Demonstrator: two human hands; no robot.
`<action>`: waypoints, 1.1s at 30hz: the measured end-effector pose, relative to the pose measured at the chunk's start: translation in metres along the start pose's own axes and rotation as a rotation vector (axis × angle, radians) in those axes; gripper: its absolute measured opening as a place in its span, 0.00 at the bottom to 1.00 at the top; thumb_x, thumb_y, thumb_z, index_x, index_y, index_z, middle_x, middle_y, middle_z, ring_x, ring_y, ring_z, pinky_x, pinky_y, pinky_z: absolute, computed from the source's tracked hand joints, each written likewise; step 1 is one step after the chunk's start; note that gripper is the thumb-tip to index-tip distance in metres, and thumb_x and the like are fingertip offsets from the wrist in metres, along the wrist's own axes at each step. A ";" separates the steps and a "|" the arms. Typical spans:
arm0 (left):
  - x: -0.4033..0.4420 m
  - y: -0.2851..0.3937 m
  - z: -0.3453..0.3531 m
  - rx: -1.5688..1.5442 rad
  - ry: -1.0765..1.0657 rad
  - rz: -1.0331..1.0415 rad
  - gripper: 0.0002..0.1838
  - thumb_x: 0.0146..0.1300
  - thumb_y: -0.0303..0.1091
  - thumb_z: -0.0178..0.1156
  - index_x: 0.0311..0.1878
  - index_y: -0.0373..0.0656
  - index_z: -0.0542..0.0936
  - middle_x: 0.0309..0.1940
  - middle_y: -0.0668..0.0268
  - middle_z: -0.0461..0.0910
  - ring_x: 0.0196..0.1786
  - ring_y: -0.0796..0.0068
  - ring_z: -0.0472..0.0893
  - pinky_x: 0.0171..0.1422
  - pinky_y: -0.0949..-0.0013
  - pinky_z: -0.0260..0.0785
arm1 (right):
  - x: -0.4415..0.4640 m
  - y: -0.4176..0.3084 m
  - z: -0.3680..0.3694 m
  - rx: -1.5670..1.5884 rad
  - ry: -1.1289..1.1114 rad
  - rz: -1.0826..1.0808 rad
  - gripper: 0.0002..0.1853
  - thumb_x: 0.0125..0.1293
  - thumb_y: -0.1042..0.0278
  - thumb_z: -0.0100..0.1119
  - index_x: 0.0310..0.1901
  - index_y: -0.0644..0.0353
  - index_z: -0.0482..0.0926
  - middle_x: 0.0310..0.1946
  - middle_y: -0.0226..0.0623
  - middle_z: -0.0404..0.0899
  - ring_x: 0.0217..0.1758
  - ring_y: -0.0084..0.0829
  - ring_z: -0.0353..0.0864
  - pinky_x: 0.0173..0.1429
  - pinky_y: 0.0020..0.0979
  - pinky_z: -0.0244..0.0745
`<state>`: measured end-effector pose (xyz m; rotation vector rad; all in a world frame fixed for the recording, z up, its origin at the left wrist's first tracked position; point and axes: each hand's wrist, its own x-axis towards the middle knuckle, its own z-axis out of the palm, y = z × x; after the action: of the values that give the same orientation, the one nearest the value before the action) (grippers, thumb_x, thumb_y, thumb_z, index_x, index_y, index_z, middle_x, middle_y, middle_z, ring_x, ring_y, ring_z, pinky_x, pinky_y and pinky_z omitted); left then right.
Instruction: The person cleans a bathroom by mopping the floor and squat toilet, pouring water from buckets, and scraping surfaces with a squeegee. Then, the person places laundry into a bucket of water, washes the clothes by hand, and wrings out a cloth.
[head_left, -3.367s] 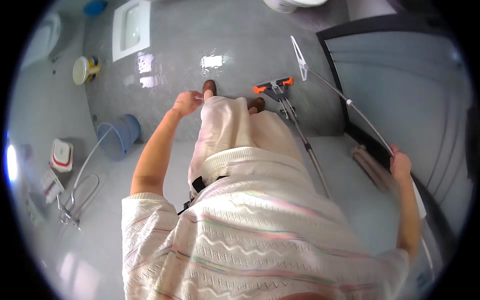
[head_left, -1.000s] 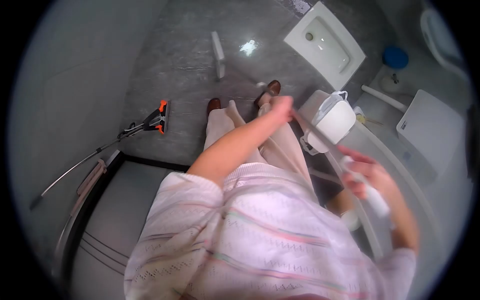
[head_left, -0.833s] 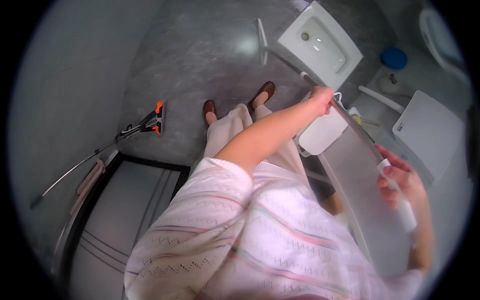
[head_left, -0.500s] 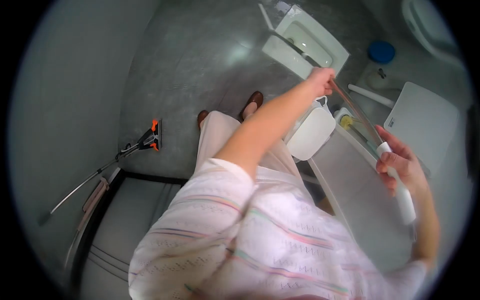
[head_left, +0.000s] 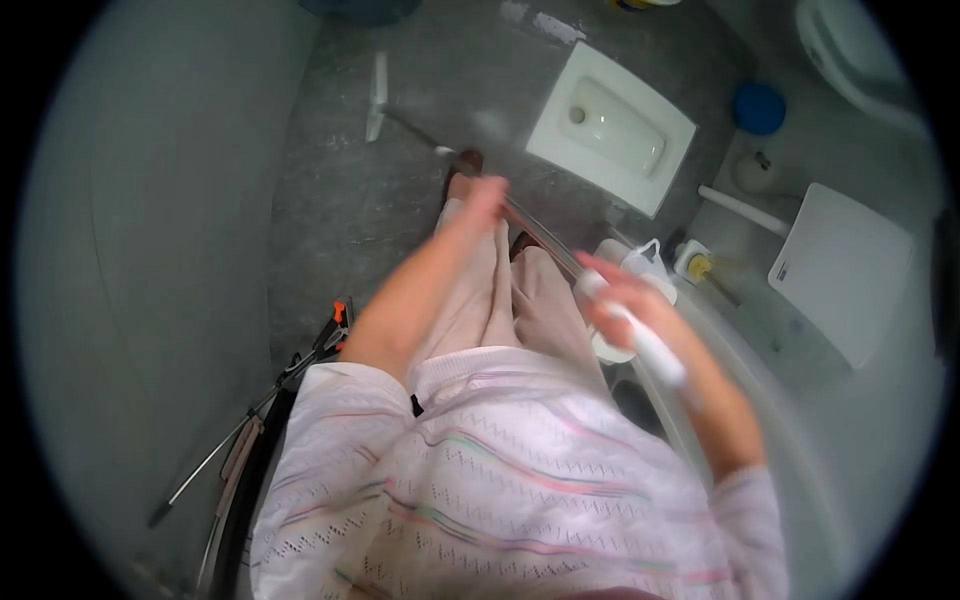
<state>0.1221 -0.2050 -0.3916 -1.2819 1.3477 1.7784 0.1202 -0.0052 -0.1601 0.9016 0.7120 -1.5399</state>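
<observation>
A long-handled floor squeegee (head_left: 540, 235) slants across in front of my legs. Its white, narrow head (head_left: 377, 97) is on the grey floor at the upper left. My left hand (head_left: 487, 200) is wrapped round the metal pole partway down. Higher up, my right hand (head_left: 628, 298) closes on the white grip at the pole's end; it is a little blurred. To the right of the pole, a white squat toilet (head_left: 625, 125) is set into the floor.
Close on my right are a white lidded bin (head_left: 655, 285), a toilet brush in its holder (head_left: 692, 262) and a white board-like panel (head_left: 845, 275). A blue round object (head_left: 760, 108) lies farther off. An orange-and-black mop (head_left: 300, 365) leans against the left wall.
The squeegee's head has swung left, from over the squat toilet to the floor at the upper left. Both hands have moved left with the pole, and the view has shifted.
</observation>
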 end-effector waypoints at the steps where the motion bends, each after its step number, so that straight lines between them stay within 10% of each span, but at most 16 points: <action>1: -0.010 -0.005 0.031 -0.075 -0.048 -0.105 0.06 0.46 0.31 0.54 0.24 0.39 0.72 0.17 0.64 0.67 0.16 0.73 0.65 0.16 0.65 0.53 | -0.027 0.006 -0.002 0.060 0.101 -0.016 0.35 0.55 0.77 0.46 0.66 0.50 0.49 0.15 0.34 0.63 0.09 0.19 0.59 0.09 0.22 0.55; 8: -0.089 0.016 0.162 0.059 -0.394 -0.302 0.08 0.44 0.27 0.52 0.15 0.38 0.66 0.10 0.67 0.59 0.10 0.77 0.58 0.13 0.68 0.43 | -0.144 -0.006 0.049 0.187 0.530 -0.095 0.34 0.53 0.76 0.48 0.64 0.47 0.54 0.18 0.38 0.66 0.08 0.22 0.59 0.08 0.26 0.56; 13: -0.098 0.028 0.182 0.076 -0.479 -0.319 0.06 0.43 0.28 0.56 0.23 0.34 0.73 0.17 0.59 0.71 0.18 0.71 0.71 0.19 0.63 0.60 | -0.161 -0.005 0.053 0.173 0.576 -0.180 0.34 0.52 0.77 0.49 0.64 0.48 0.56 0.17 0.40 0.66 0.07 0.23 0.60 0.08 0.26 0.56; 23: 0.101 0.219 0.142 0.315 -0.169 0.138 0.11 0.46 0.34 0.56 0.19 0.39 0.67 0.13 0.66 0.61 0.14 0.74 0.63 0.14 0.70 0.50 | 0.061 -0.139 -0.020 0.648 -0.375 -0.298 0.25 0.62 0.71 0.43 0.62 0.40 0.57 0.23 0.33 0.63 0.13 0.19 0.58 0.11 0.21 0.53; 33: -0.009 0.034 0.240 0.696 -0.483 0.127 0.11 0.44 0.30 0.56 0.27 0.29 0.77 0.22 0.50 0.77 0.29 0.59 0.79 0.31 0.60 0.69 | -0.080 -0.004 -0.046 0.894 0.023 -0.353 0.28 0.62 0.68 0.44 0.63 0.32 0.52 0.22 0.32 0.62 0.11 0.18 0.57 0.11 0.24 0.58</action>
<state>0.0121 0.0088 -0.3611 -0.3743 1.5640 1.3659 0.1268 0.0758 -0.1156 1.4953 0.1614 -2.2203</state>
